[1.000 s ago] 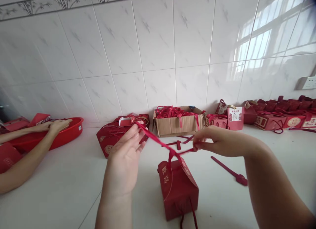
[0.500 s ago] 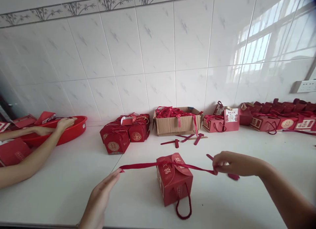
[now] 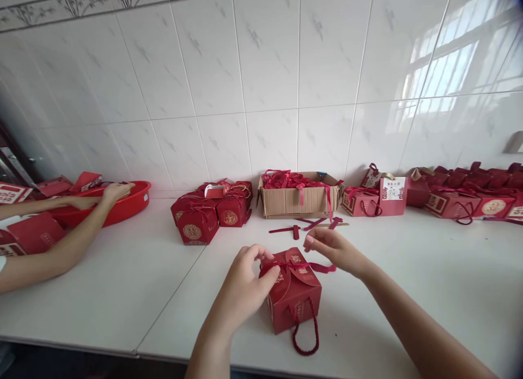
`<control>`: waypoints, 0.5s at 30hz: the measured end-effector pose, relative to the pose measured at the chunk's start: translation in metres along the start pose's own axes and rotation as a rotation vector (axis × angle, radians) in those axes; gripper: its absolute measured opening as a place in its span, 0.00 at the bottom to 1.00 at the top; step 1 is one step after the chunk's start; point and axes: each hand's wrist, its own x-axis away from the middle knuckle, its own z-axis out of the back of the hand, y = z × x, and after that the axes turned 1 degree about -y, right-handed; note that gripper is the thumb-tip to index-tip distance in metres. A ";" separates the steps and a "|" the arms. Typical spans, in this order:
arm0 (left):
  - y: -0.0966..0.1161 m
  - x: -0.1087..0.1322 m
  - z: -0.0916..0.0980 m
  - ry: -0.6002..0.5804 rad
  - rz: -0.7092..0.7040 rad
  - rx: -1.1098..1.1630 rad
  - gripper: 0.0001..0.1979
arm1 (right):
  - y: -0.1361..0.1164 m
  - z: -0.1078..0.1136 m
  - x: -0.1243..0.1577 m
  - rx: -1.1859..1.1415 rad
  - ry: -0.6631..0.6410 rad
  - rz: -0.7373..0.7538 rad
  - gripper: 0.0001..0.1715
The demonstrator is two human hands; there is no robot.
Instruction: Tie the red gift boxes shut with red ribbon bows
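A red gift box [image 3: 292,305] with gold lettering stands on the white table, a dark red rope handle [image 3: 306,349] hanging from its near side. Over its top runs a red ribbon [image 3: 322,268], crossed in the middle, its right end loose on the lid's edge. My left hand [image 3: 241,286] is at the box's upper left edge, thumb and index apart around the ribbon's left part; its other fingers are partly hidden. Above the right end of the ribbon hovers my right hand [image 3: 337,251], fingers loosely bent, nothing visible in them.
Behind the box, a cardboard carton [image 3: 296,202] holds red ribbons, with loose dark red strips [image 3: 296,232] before it. Tied red boxes [image 3: 196,221] stand left of it; more boxes [image 3: 453,205] line the right. At left, another person's arms [image 3: 77,254] reach into a red basin [image 3: 137,202].
Both hands have come inward from the stretched ribbon ends to the box top. The ribbon has gone slack and its right end is released. The view has shifted slightly.
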 end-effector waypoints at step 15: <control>-0.019 0.003 -0.028 0.156 0.147 0.127 0.19 | 0.010 -0.031 0.014 -0.259 -0.059 -0.184 0.23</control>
